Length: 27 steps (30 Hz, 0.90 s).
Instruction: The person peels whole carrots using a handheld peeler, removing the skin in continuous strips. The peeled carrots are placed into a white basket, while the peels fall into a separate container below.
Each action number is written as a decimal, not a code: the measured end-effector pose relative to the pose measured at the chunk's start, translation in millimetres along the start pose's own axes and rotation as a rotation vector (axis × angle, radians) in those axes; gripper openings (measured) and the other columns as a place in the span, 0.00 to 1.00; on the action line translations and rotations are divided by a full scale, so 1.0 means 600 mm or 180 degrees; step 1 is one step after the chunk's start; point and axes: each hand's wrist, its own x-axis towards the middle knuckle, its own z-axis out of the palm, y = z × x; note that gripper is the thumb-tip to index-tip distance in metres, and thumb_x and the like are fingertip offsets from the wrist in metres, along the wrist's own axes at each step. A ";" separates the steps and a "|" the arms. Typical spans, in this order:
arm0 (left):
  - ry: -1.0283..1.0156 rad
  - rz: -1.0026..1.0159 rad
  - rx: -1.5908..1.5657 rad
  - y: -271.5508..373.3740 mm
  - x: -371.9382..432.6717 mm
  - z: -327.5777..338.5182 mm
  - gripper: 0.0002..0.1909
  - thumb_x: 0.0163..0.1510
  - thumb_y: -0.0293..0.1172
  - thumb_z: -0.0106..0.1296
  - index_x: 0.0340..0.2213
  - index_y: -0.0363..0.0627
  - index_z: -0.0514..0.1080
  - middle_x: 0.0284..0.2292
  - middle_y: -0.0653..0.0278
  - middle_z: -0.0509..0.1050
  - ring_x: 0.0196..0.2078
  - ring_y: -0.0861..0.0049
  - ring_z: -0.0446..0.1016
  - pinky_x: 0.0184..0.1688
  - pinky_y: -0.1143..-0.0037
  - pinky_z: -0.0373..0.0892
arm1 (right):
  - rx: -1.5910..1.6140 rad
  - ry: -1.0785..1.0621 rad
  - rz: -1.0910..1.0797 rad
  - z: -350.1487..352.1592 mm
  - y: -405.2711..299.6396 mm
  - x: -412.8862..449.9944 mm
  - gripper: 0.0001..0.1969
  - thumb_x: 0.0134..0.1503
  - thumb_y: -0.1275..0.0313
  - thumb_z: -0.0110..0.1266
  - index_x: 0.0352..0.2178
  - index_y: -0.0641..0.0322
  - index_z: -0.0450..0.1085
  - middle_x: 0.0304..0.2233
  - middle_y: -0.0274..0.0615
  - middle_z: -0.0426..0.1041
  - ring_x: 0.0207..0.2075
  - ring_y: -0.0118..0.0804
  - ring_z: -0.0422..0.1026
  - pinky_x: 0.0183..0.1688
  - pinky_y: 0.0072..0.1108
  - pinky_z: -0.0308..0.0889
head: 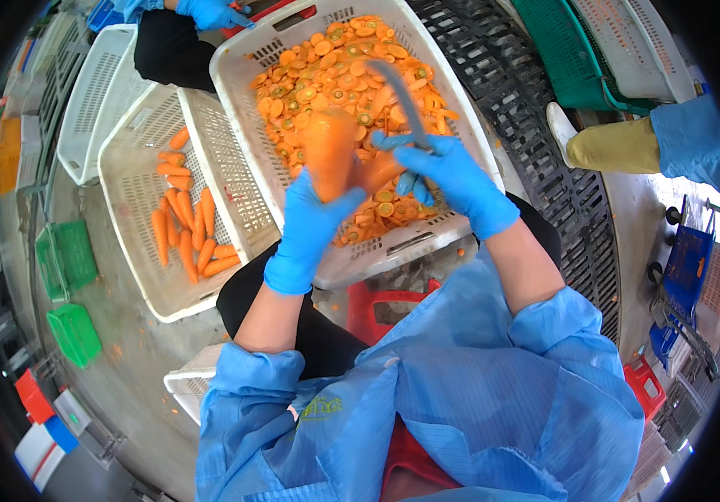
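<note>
In a blue glove, my left hand (315,226) grips a large orange carrot (330,150), blurred, with its thick end up. A second carrot piece (375,172) lies between my two hands; which hand bears it I cannot tell. My right hand (451,172), gloved too, is closed on a knife (401,97) whose curved blade points away from me. Both hands are above a white plastic crate (341,270) filled with carrot slices and cut ends (347,81). Left of it, whole carrots (187,219) lie in another white crate (131,263).
Another person's gloved hand (209,12) is at the crate's far end. A person's leg (617,144) stands at the right, by black plastic floor grating (561,207). Green baskets (68,257) are on the floor at left; a red stool (366,307) is below the crate.
</note>
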 end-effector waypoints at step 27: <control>-0.0209 -0.0318 -0.1058 0.025 -0.002 0.008 0.27 0.45 0.21 0.52 0.49 0.37 0.63 0.40 0.56 0.73 0.41 0.70 0.73 0.44 0.72 0.70 | 0.0280 0.0681 -0.0968 0.025 -0.033 -0.016 0.25 0.53 0.68 0.56 0.53 0.59 0.62 0.30 0.30 0.69 0.23 0.18 0.66 0.24 0.13 0.62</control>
